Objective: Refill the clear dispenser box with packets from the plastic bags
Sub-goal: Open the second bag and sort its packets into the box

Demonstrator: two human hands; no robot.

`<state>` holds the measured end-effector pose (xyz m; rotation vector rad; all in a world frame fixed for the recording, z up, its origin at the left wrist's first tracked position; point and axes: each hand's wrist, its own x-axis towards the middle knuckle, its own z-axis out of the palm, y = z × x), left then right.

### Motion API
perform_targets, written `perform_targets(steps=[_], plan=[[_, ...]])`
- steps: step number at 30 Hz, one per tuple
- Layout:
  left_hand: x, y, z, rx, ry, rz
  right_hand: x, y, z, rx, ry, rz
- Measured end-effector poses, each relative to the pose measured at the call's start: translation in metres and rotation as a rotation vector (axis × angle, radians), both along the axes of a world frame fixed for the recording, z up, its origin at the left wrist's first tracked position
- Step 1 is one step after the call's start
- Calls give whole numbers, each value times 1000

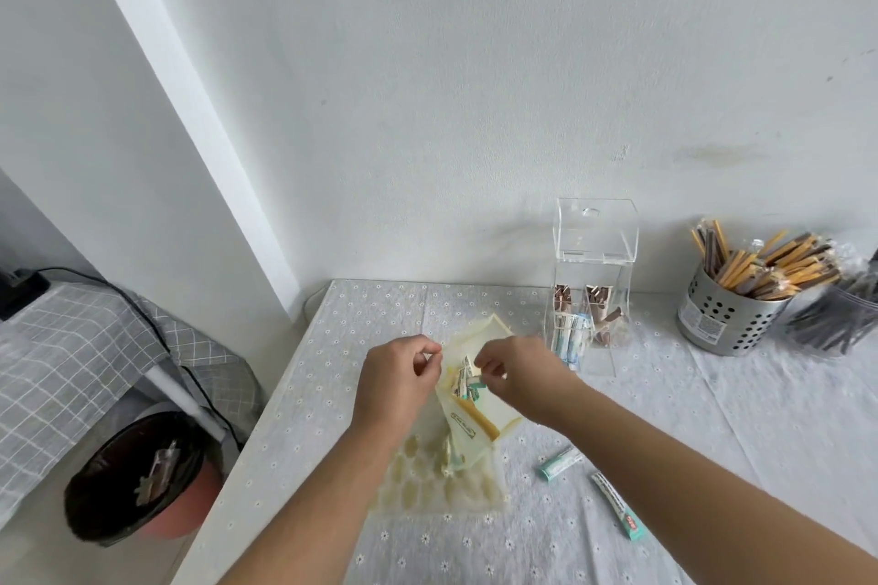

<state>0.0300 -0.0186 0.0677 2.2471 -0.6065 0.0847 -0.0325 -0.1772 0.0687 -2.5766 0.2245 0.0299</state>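
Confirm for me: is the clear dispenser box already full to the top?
No, the packets in the clear dispenser box reach only its lower part, and the upper part is empty.

left hand [399, 375] + right hand [520, 375]: pinch plastic bag [496, 409] mouth | packets [468, 380] inside | 2 loose packets [560, 463] on table [712, 418]

Printing on packets [616, 507] and caddy label [703, 323] is unreadably blurred.
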Motion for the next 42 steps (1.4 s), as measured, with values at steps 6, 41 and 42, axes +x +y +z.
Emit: perform_targets(steps=[6,41,42], plan=[[-13,3,-4,-17,-74,-63,33,15,-39,-214,400,51],[-23,-15,-15,78,-41,-153,27,9,-124,139,322,-81],[-23,-16,-15,82,-42,-156,26,9,-124,168,315,-88]])
